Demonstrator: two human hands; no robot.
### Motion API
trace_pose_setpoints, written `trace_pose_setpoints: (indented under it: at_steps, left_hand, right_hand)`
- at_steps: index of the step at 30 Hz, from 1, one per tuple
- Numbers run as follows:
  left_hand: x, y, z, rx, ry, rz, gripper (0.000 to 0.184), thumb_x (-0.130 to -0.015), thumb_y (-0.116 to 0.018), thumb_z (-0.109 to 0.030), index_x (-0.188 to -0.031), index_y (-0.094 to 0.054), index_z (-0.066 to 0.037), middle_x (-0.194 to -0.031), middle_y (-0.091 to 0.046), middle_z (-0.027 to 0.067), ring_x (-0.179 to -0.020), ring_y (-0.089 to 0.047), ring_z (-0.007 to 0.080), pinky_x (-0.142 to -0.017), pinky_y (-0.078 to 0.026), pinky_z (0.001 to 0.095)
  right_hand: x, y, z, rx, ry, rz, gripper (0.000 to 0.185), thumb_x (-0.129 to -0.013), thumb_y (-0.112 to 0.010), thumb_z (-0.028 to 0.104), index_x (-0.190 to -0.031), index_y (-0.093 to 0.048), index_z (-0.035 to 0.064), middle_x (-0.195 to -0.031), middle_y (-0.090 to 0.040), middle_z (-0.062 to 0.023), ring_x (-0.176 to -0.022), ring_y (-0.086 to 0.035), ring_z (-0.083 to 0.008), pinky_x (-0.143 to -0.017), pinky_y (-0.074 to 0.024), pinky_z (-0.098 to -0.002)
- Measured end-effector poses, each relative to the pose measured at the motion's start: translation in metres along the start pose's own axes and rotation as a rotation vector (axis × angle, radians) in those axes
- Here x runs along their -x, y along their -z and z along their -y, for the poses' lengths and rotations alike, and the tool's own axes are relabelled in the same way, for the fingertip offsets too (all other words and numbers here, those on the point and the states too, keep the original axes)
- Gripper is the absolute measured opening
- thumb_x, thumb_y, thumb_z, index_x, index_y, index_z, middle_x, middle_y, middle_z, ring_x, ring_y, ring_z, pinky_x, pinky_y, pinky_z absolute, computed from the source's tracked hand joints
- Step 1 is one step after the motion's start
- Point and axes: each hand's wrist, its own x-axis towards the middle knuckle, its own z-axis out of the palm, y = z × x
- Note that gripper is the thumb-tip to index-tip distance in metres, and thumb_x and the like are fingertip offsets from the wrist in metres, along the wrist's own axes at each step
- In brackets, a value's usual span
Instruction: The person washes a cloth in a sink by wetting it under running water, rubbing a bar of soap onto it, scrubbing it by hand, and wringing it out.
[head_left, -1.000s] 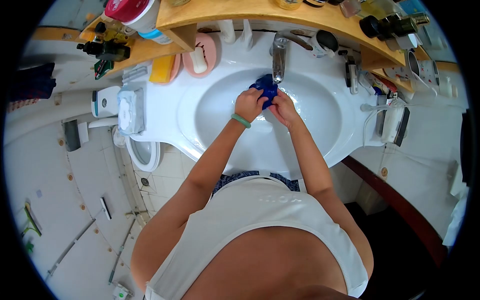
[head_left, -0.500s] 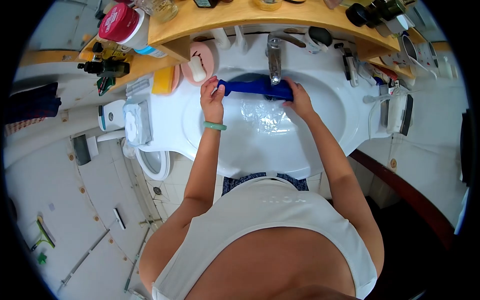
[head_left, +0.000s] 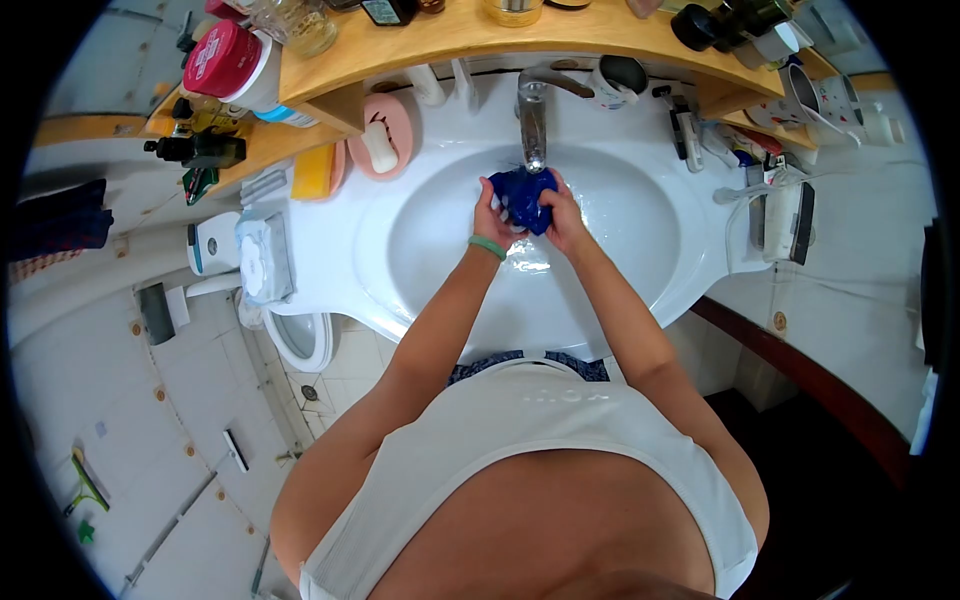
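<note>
A bunched blue cloth (head_left: pixel 524 198) is held between both hands over the white sink basin (head_left: pixel 430 240), just below the spout of the chrome faucet (head_left: pixel 533 125). My left hand (head_left: pixel 492 217), with a green bangle at the wrist, supports the cloth from its left side, fingers curled round it. From the right, my right hand (head_left: pixel 563 215) grips the same cloth, thumb on top. Water glints in the basin beneath the hands. Parts of the fingers are hidden by the cloth.
A pink dish with white soap (head_left: pixel 380 147) and a yellow block (head_left: pixel 313 172) stand left of the basin. The wooden shelf (head_left: pixel 420 42) with bottles overhangs the back. Wet wipes (head_left: pixel 263 257) lie at the left edge; razors (head_left: pixel 687 130) lie at right.
The blue cloth was bunched, then stretched sideways between my hands, and is now gathered into a bundle again. My hands have come together under the faucet.
</note>
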Motion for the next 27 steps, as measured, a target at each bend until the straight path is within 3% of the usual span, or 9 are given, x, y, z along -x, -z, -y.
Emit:
trace_pose_setpoints:
  at_steps: [2, 3, 6, 10, 15, 17, 20, 22, 27]
  left_hand:
    - [-0.027, -0.003, 0.007, 0.122, -0.036, 0.257, 0.059, -0.083, -0.045, -0.060, -0.113, -0.049, -0.009, -0.105, -0.057, 0.0133, -0.090, -0.058, 0.0273, -0.085, -0.047, 0.0431]
    - [-0.063, 0.026, 0.010, 0.130, 0.153, 0.500, 0.049, -0.086, -0.046, -0.053, -0.107, -0.052, -0.009, -0.100, -0.058, 0.0136, -0.089, -0.058, 0.0273, -0.086, -0.048, 0.0435]
    - [-0.041, -0.003, 0.010, 0.159, 0.134, 0.451, 0.037, -0.090, -0.045, -0.043, -0.102, -0.053, -0.009, -0.097, -0.059, 0.0122, -0.089, -0.058, 0.0268, -0.082, -0.049, 0.0425]
    - [-0.080, 0.009, 0.027, 0.353, 0.316, 0.669, 0.030, -0.089, -0.047, -0.037, -0.099, -0.054, -0.009, -0.093, -0.059, 0.0085, -0.083, -0.058, 0.0241, -0.077, -0.050, 0.0384]
    - [-0.065, -0.005, 0.024, -0.052, -0.020, 0.091, 0.036, -0.091, -0.042, -0.038, -0.106, -0.052, -0.007, -0.096, -0.059, 0.0102, -0.087, -0.060, 0.0245, -0.079, -0.050, 0.0391]
    - [-0.052, -0.009, 0.021, -0.364, -0.036, -0.066, 0.037, -0.092, -0.040, -0.036, -0.107, -0.052, -0.004, -0.093, -0.060, 0.0097, -0.082, -0.061, 0.0240, -0.075, -0.051, 0.0369]
    - [-0.071, 0.002, 0.018, -0.278, -0.019, -0.006, 0.035, -0.091, -0.041, -0.033, -0.104, -0.052, -0.002, -0.091, -0.060, 0.0092, -0.080, -0.061, 0.0227, -0.072, -0.052, 0.0362]
    - [-0.099, 0.024, 0.019, -0.169, 0.041, 0.170, 0.030, -0.091, -0.042, -0.029, -0.101, -0.054, -0.003, -0.090, -0.060, 0.0088, -0.080, -0.061, 0.0217, -0.073, -0.051, 0.0348]
    - [-0.073, 0.009, 0.021, -0.103, -0.003, 0.143, 0.028, -0.091, -0.043, -0.028, -0.101, -0.054, -0.004, -0.090, -0.060, 0.0085, -0.081, -0.061, 0.0212, -0.073, -0.050, 0.0339]
  right_hand:
    - [0.024, -0.017, -0.001, 0.215, 0.021, 0.034, 0.048, -0.066, -0.051, -0.003, -0.114, -0.049, 0.0045, -0.093, -0.056, -0.0062, -0.082, -0.057, -0.0166, -0.074, -0.0491, -0.0267]
    - [0.034, -0.023, -0.005, 0.386, 0.074, 0.059, 0.043, -0.068, -0.059, 0.001, -0.110, -0.052, 0.0033, -0.090, -0.056, -0.0041, -0.080, -0.057, -0.0158, -0.072, -0.0476, -0.0262]
    - [0.047, -0.039, -0.011, 1.072, 0.544, 0.019, 0.042, -0.061, -0.079, 0.030, -0.087, -0.062, 0.0020, -0.086, -0.061, -0.0074, -0.076, -0.059, -0.0229, -0.070, -0.0470, -0.0310]
    - [0.036, -0.056, -0.004, 1.297, 0.564, -0.296, 0.043, -0.059, -0.077, 0.042, -0.076, -0.065, 0.0045, -0.082, -0.063, -0.0117, -0.077, -0.060, -0.0315, -0.067, -0.0484, -0.0376]
    - [-0.018, -0.025, 0.010, 1.272, 0.250, -0.564, 0.037, -0.068, -0.068, 0.037, -0.089, -0.065, 0.0071, -0.089, -0.063, -0.0154, -0.085, -0.061, -0.0331, -0.070, -0.0480, -0.0408]
    - [-0.034, -0.006, -0.006, 1.294, 0.393, -0.669, 0.037, -0.072, -0.065, 0.031, -0.102, -0.060, 0.0094, -0.102, -0.057, -0.0176, -0.088, -0.058, -0.0365, -0.073, -0.0472, -0.0431]
    - [-0.014, -0.014, -0.014, 1.186, 0.574, -0.475, 0.035, -0.078, -0.061, 0.024, -0.110, -0.052, 0.0134, -0.111, -0.043, -0.0167, -0.092, -0.054, -0.0390, -0.073, -0.0467, -0.0452]
    - [0.012, -0.028, -0.024, 1.214, 0.636, -0.401, 0.032, -0.076, -0.064, 0.026, -0.103, -0.055, 0.0105, -0.110, -0.044, -0.0172, -0.092, -0.054, -0.0376, -0.074, -0.0467, -0.0429]
    - [0.023, -0.048, -0.014, 1.256, 0.738, -0.326, 0.028, -0.075, -0.066, 0.034, -0.089, -0.062, 0.0101, -0.094, -0.054, -0.0165, -0.082, -0.057, -0.0363, -0.069, -0.0479, -0.0419]
